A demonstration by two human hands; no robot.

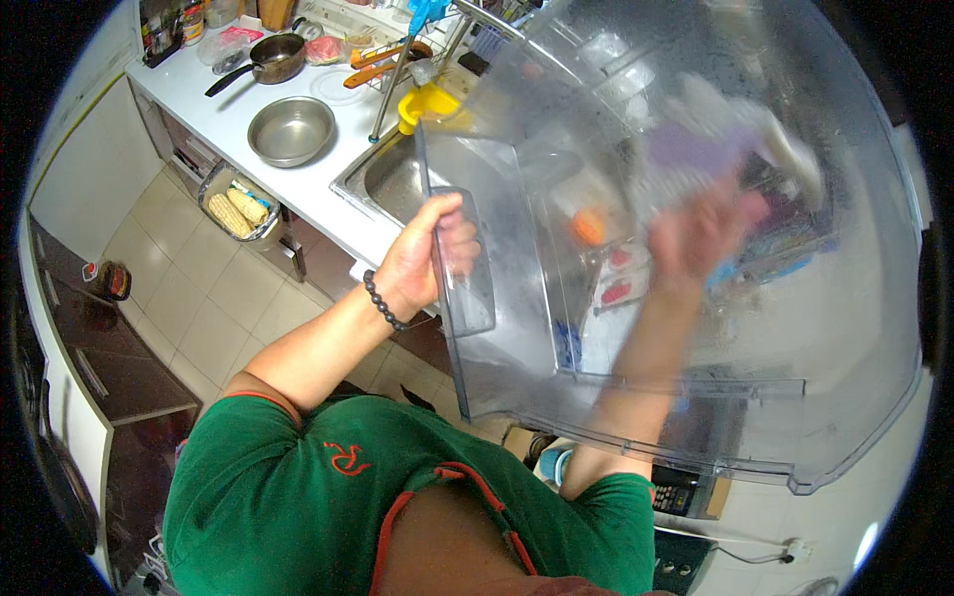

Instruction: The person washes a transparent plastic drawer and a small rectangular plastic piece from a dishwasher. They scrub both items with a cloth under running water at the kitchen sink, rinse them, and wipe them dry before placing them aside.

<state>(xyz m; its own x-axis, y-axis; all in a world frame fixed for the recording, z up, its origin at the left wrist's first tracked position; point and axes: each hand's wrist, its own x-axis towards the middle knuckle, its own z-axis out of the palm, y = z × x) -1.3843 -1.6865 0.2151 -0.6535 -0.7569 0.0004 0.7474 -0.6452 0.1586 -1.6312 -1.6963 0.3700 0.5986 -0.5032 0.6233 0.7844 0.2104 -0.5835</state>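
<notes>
A large clear plastic bin (pixel 502 308), like a fridge drawer, is lifted up and tilted in front of me. My left hand (pixel 432 248) is closed on its near left wall, fingers wrapped through or behind the edge at a handle-like recess. On the other side of the clear plastic, my right hand (pixel 701 233) is smeared by motion, so its fingers cannot be read. Close above it, a blurred white and purple thing (pixel 701 144) shows, perhaps a cloth. Whether the right hand holds it I cannot tell.
Left on the white counter (pixel 214 114) stand a steel bowl (pixel 291 131) and a dark saucepan (pixel 277 58). The sink (pixel 393 184) has a yellow basket (pixel 427 104) at its edge. Corn cobs (pixel 238 209) sit in a bin below. An orange item (pixel 588 226) shows through the plastic.
</notes>
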